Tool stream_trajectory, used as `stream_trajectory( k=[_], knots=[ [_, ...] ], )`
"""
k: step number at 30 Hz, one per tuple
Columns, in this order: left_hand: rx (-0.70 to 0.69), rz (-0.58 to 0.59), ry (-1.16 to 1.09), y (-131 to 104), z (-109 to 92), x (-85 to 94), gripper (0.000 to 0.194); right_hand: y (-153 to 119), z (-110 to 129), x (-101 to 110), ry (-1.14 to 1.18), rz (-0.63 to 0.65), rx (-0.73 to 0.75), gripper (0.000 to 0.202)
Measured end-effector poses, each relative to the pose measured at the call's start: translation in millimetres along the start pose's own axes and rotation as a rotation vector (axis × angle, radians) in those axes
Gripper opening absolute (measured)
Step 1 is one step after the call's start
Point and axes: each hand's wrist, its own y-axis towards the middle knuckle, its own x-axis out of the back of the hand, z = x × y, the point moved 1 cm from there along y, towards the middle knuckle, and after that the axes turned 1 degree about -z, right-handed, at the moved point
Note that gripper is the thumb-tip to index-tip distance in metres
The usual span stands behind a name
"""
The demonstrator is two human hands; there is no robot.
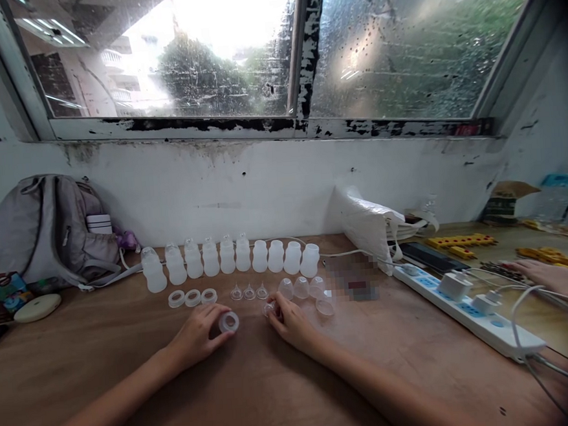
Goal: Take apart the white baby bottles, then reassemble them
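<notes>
My left hand (198, 332) grips a whitish bottle collar ring (229, 322) between thumb and fingers, its round opening facing up. My right hand (290, 321) is closed on a clear bottle nipple (268, 309), partly hidden by the fingers. Just beyond my left hand lie three loose collar rings (193, 298). Three clear nipples (249, 292) stand in a row between the two hands, farther back. Several clear domed caps (301, 288) are beside my right hand, one lying nearer on its side. Behind everything runs a row of baby bottles (210, 257), the left ones topped, the right ones with bare necks.
A grey backpack (46, 229) leans on the wall at left, near a round cream disc (38, 308). At right are a white bag (365, 223) and a long power strip (458, 308) with plugs and cables. Another person's hand (554, 278) reaches in beside yellow parts (461, 242).
</notes>
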Motion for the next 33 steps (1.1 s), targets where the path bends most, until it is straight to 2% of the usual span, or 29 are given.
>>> stream_trajectory(
  k=[3,7,11,19,24,29,33],
  knots=[
    [0.114,-0.026,0.054,-24.6,27.9,20.7,0.032,6.5,-5.0,-5.3,-0.112,0.028,-0.031,0.015],
    [0.286,-0.07,0.128,-53.8,64.5,36.4,0.035,14.4,-3.6,-9.4,-0.235,0.046,-0.069,0.016],
    [0.41,-0.075,0.183,-68.8,81.1,42.5,0.037,17.3,0.6,-10.2,-0.311,0.054,-0.085,0.017],
    [0.464,-0.042,0.254,-67.3,86.4,34.6,0.04,16.8,-2.4,-10.2,-0.241,0.014,-0.106,0.027],
    [0.488,-0.068,0.31,-69.9,87.2,31.5,0.044,17.3,-4.2,-9.5,-0.19,0.005,-0.114,0.025],
    [0.421,-0.124,0.394,-60.5,69.1,37.7,0.044,17.9,-6.4,-8.8,-0.145,-0.007,-0.114,0.025],
    [0.295,-0.178,0.455,-32.0,47.4,40.6,0.037,17.4,-8.3,-9.3,-0.133,-0.022,-0.102,0.024]
  ],
)
